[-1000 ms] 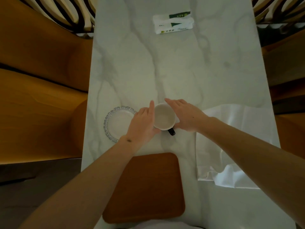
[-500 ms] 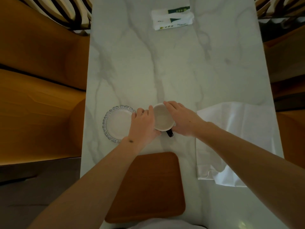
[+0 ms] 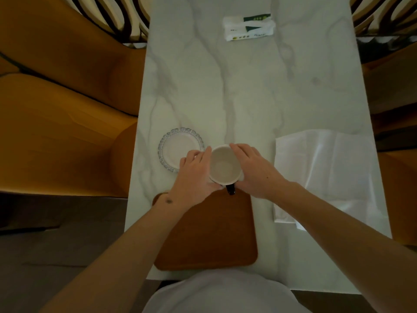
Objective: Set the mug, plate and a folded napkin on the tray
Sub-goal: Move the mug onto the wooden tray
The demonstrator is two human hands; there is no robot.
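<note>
Tray (image 3: 209, 240) at lower centre, nothing set on it yet. Just above its far edge, left hand (image 3: 196, 172) and right hand (image 3: 255, 172) cup the mug (image 3: 223, 166) between them. Plate (image 3: 180, 147) centre-left, napkin (image 3: 325, 172) right, unfolded; both remain.

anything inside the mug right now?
The mug shows a bare pale interior down to its bottom, nothing in it. Left hand and right hand cup its sides, so the outer wall is mostly covered; only the dark handle shows.
</note>
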